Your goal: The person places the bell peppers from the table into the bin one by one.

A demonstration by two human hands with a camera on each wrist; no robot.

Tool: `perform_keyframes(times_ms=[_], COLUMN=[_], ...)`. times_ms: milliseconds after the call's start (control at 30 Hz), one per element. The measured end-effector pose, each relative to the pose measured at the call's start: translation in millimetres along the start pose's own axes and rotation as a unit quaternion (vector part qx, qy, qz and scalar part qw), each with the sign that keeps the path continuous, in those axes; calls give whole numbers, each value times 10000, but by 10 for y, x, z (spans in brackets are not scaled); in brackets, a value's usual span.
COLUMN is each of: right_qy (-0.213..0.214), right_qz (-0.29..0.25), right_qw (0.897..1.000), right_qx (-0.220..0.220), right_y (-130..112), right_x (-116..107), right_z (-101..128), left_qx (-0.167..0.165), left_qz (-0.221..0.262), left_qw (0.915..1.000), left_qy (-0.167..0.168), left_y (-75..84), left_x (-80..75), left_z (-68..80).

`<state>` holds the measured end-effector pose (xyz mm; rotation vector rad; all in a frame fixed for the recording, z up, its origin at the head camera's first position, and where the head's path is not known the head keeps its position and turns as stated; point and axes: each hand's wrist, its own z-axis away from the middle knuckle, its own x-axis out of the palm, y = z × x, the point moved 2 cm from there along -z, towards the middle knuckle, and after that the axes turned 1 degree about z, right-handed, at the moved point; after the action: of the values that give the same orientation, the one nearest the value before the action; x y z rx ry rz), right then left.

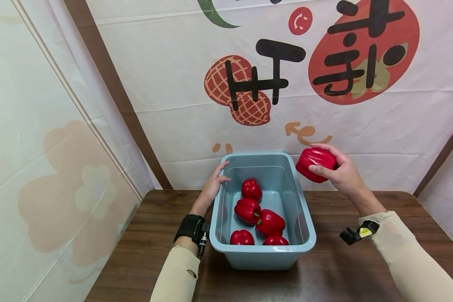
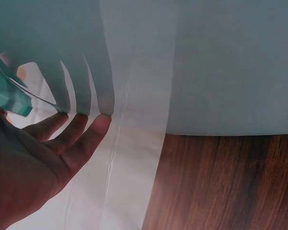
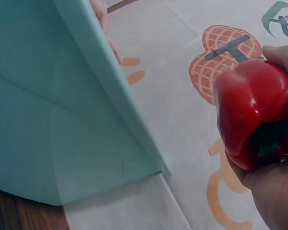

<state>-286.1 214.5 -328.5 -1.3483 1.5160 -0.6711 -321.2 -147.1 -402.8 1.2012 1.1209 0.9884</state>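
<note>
In the head view my right hand (image 1: 343,170) holds a red bell pepper (image 1: 315,164) just right of the light-blue plastic tub (image 1: 263,248), at about rim height. Its green stem end (image 3: 269,139) shows in the right wrist view, with the fingers and thumb around the sides. My left hand (image 1: 211,188) grips the tub's left rim near the far corner, thumb and a finger over the edge. From the left wrist, three fingers (image 2: 89,136) show with their tips against the outer wall. Several red bell peppers (image 1: 270,222) lie inside, mostly toward the near end.
The tub stands on a dark brown wooden table (image 1: 136,251). A white printed fabric backdrop (image 1: 173,126) hangs right behind it, and another printed panel (image 1: 60,167) hangs along the left side.
</note>
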Motion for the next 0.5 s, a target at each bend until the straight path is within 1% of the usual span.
perform_keyframes(times_ms=[233, 500], right_qy=[-66, -153], right_qz=[-5, -11], right_qw=[9999, 9996], right_qx=[-121, -227], right_y=[-61, -127], right_x=[25, 71], right_z=[14, 16], left_qx=[-6, -24], left_qz=[-61, 83], left_qw=[10000, 10000], left_qy=[-31, -36], left_y=[3, -5], left_x=[-5, -3], left_z=[-3, -7])
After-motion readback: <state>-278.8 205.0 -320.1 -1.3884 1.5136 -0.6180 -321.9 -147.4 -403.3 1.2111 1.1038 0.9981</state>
